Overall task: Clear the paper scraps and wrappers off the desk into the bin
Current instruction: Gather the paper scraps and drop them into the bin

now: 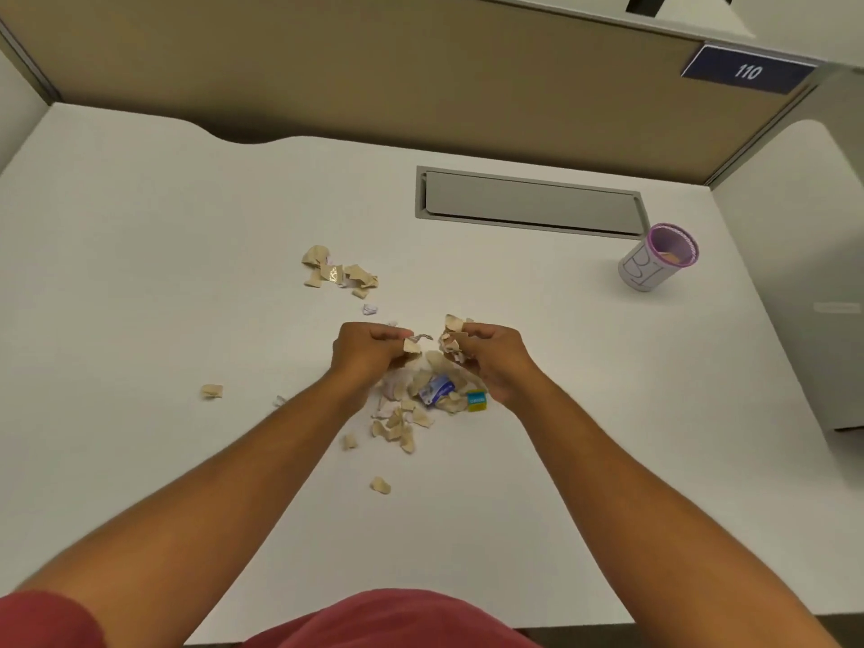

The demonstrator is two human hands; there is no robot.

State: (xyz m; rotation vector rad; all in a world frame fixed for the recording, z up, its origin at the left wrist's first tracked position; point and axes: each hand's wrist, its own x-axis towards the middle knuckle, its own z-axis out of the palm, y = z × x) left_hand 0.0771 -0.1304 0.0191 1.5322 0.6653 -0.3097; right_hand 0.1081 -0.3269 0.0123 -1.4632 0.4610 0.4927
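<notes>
Tan paper scraps lie in a pile (411,413) at the middle of the white desk (140,273), with a blue-and-white wrapper (437,390) and a small green-and-yellow wrapper (477,400) among them. My left hand (369,353) pinches a tan scrap at the pile's far left. My right hand (491,357) grips a bunch of scraps at its far right. A second cluster of scraps (339,272) lies farther back to the left. Single scraps (211,391) sit apart on the left, and one lone scrap (380,485) lies nearer me. The small purple-rimmed bin (657,259) stands far right.
A grey cable-tray lid (528,203) is set into the desk behind the pile. A tan partition (374,77) with a blue "110" sign (747,70) closes the back. The desk's front edge is near my red shirt (397,619).
</notes>
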